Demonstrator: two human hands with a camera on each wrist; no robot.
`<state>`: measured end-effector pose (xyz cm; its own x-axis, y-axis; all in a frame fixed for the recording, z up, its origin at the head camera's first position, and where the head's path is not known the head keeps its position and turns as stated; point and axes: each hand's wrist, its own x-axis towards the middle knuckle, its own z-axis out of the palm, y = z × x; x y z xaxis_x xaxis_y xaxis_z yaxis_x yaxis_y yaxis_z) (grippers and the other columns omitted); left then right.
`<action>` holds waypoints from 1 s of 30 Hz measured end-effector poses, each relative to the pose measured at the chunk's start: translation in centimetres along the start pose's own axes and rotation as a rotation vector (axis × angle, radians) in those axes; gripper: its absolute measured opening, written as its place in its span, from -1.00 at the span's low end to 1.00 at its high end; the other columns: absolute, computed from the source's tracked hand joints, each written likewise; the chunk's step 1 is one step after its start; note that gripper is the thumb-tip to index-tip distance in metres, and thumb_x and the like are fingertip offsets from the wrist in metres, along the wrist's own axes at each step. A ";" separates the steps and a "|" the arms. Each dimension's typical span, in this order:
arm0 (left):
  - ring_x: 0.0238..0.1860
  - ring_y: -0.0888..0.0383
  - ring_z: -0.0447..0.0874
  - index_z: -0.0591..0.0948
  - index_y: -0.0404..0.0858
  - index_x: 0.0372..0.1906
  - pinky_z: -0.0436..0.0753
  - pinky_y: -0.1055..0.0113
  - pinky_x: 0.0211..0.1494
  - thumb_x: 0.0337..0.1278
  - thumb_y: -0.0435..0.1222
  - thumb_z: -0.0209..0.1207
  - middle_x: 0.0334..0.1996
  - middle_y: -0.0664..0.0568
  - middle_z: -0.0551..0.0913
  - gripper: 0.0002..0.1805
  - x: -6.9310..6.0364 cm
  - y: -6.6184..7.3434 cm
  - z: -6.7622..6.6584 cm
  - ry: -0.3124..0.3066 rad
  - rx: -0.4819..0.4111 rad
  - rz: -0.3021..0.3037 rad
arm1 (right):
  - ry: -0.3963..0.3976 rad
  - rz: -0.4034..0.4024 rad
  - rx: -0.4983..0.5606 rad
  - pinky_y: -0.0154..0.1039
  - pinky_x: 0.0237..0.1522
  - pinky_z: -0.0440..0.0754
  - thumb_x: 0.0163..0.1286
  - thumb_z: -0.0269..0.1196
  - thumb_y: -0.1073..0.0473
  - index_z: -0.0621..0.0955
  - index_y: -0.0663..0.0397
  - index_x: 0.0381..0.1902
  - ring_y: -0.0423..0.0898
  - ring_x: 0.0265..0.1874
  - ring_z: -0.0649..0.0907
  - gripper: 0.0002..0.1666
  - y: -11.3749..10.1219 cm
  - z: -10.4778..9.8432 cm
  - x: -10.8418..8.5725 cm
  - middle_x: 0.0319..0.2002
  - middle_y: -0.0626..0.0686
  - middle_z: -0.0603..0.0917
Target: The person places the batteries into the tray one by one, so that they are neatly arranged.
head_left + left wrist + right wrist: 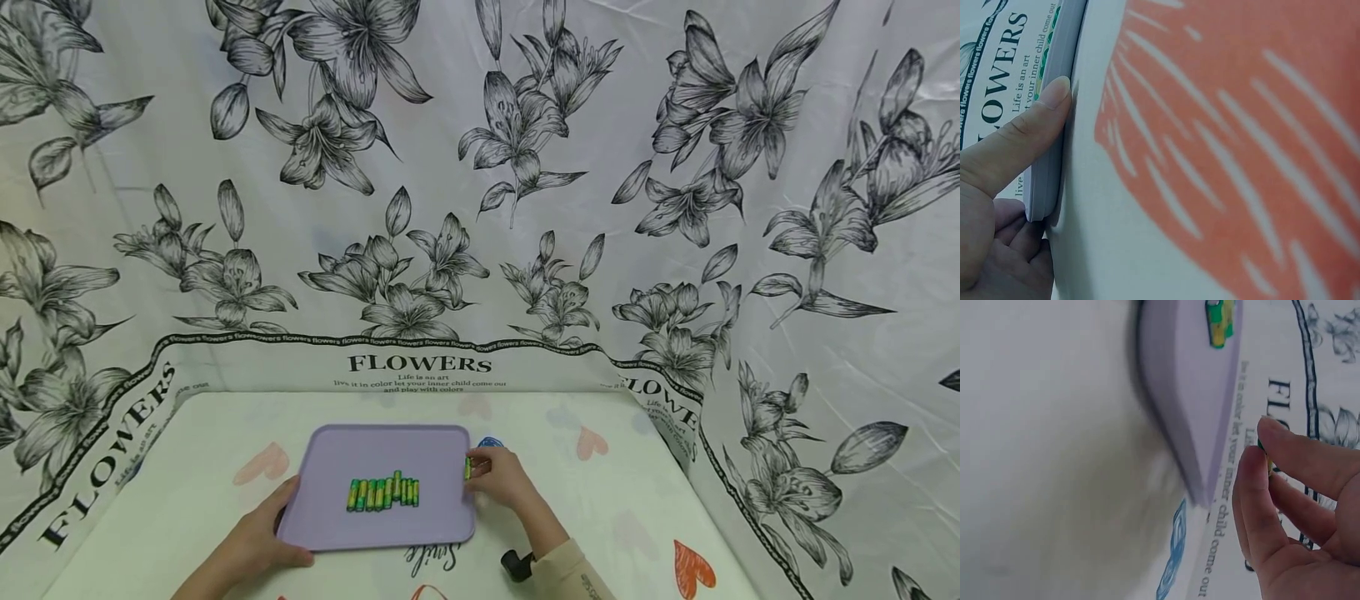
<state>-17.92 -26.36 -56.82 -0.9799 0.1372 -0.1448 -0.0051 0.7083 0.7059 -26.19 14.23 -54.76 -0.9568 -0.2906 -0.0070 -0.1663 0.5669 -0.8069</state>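
Observation:
A purple tray lies on the table, and my left hand grips its left edge. In the left wrist view the thumb presses the rim while other fingers lie beneath it. Several green and yellow batteries stand side by side in a row on the tray, one a little farther back than its neighbours. At the tray's right edge, my right hand pinches one battery between thumb and fingertips. In the right wrist view that battery is mostly hidden by the fingers.
A black object lies by the right sleeve. The white tablecloth carries printed hearts and lettering. Behind and at the sides hangs a flower-printed curtain.

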 end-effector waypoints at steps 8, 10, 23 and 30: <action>0.45 -0.54 0.11 0.04 -0.41 0.57 0.24 -0.42 0.38 -0.69 0.14 0.65 0.48 -0.53 0.12 0.59 -0.1 -0.1 0.1 0.007 0.011 -0.005 | -0.003 0.052 0.020 -0.27 -0.32 0.72 0.02 0.57 0.31 0.69 0.20 0.08 -0.21 -0.31 0.69 -0.40 -2.7 3.0 0.5 -0.24 -0.06 0.76; 0.44 -0.54 0.12 0.04 -0.42 0.57 0.26 -0.42 0.37 -0.67 0.13 0.65 0.47 -0.54 0.12 0.58 0.0 -0.1 0.1 0.010 0.015 0.004 | -0.003 0.049 0.020 -0.29 -0.30 0.72 0.00 0.58 0.32 0.70 0.19 0.07 -0.22 -0.32 0.70 -0.40 -3.3 3.8 0.7 -0.25 -0.05 0.77; 0.45 -0.54 0.09 0.04 -0.40 0.57 0.24 -0.43 0.38 -0.70 0.13 0.65 0.49 -0.51 0.09 0.58 0.1 -0.1 0.5 0.006 -0.004 0.011 | -0.026 0.004 -0.106 -0.39 -0.38 0.57 -0.06 0.61 0.33 0.71 0.25 0.02 -0.32 -0.49 0.53 -0.40 -3.1 7.4 0.6 -0.35 -0.10 0.67; 0.44 -0.54 0.12 0.04 -0.42 0.57 0.25 -0.42 0.38 -0.68 0.14 0.65 0.47 -0.54 0.13 0.58 0.1 -0.7 0.4 0.011 0.022 0.014 | -0.021 0.009 -0.102 -0.33 -0.28 0.63 -0.07 0.61 0.30 0.69 0.22 0.07 -0.27 -0.39 0.59 -0.35 -3.4 6.9 0.1 -0.29 -0.08 0.70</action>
<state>-17.96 -26.53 -57.57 -0.9820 0.1397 -0.1272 0.0130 0.7216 0.6922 -24.04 6.93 -56.10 -0.9534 -0.3005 -0.0274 -0.1819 0.6448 -0.7424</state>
